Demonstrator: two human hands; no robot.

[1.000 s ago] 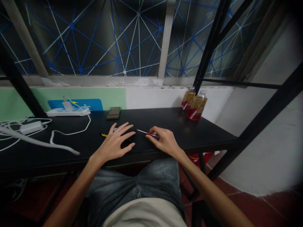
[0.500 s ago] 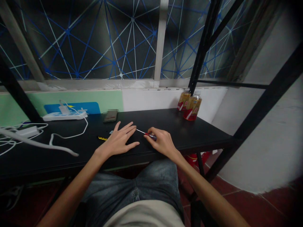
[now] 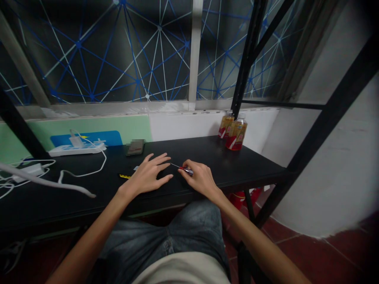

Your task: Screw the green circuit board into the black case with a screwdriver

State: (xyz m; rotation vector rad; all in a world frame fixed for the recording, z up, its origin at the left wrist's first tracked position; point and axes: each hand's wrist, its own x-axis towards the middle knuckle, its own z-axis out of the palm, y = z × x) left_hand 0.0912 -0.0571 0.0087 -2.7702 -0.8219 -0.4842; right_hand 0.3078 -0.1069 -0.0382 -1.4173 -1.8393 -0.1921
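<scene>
In my right hand [image 3: 199, 175] is a screwdriver [image 3: 186, 170] with a red and dark handle, held between thumb and fingers. Its thin metal shaft points left, and the tip ends close to the fingers of my left hand [image 3: 150, 173]. That left hand lies palm down over the black desk with its fingers spread. A black and yellow strip [image 3: 124, 176], whose kind I cannot make out, lies left of it, partly near the wrist. A small pale piece [image 3: 136, 168] shows beside the left hand. Whatever is under the left palm is hidden.
A dark flat phone-like object [image 3: 136, 147] lies behind my left hand. To the left are a white power strip [image 3: 77, 149] with a plug and tangled white cables [image 3: 74, 189]. Two bottles [image 3: 237, 134] with red and gold labels stand at the desk's [image 3: 260, 165] back right. Black frame posts rise at both sides.
The view has shifted slightly, so the scene sits a little further left. My left fingers are spread a little wider. The screwdriver stays in my right hand.
</scene>
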